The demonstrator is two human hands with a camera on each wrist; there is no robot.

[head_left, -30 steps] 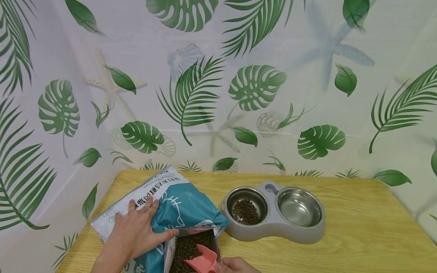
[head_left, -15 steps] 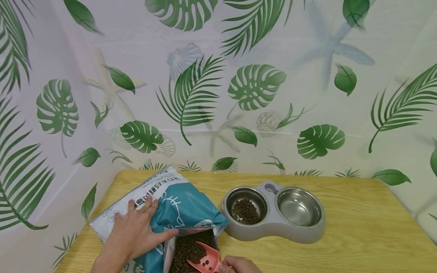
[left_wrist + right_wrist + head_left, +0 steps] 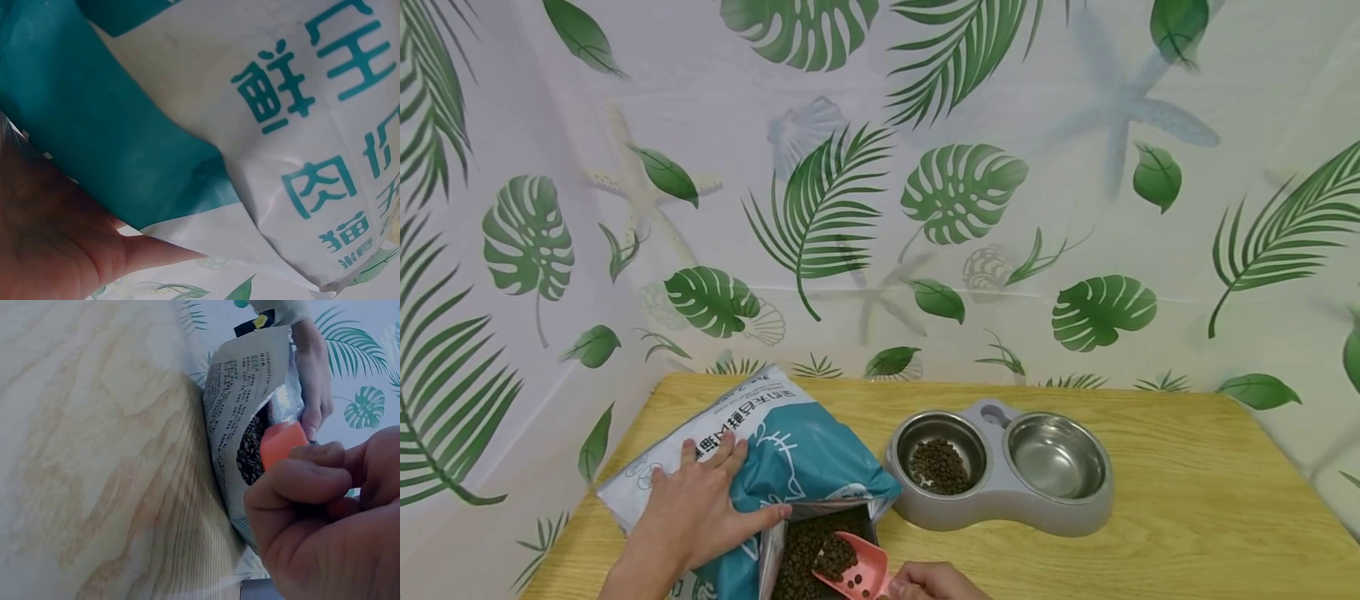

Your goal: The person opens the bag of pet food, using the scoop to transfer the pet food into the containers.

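Observation:
A teal and white bag (image 3: 820, 450) lies on its side at the table's front left, its mouth open and brown kibble (image 3: 801, 554) inside. My left hand (image 3: 696, 504) rests on top of it with spread fingers; in the left wrist view the hand (image 3: 69, 244) lies along the bag (image 3: 169, 125). My right hand (image 3: 932, 581) grips the handle of a pink scoop (image 3: 868, 567), which holds kibble at the bag's mouth. In the right wrist view curled fingers of the right hand (image 3: 331, 519) hold the scoop (image 3: 281, 444) before the opening.
Right of the bag stands a grey double feeder (image 3: 992, 500). Its left steel bowl (image 3: 973, 446) contains some kibble; its right steel bowl (image 3: 1060, 458) shows a bare bottom. Behind the wooden table (image 3: 1210, 483) hangs a leaf-patterned sheet (image 3: 865, 100).
The scoop has tilted from digging into the kibble to lying more level with a heap in it, and has shifted slightly right with my right hand. My left hand has stayed in place.

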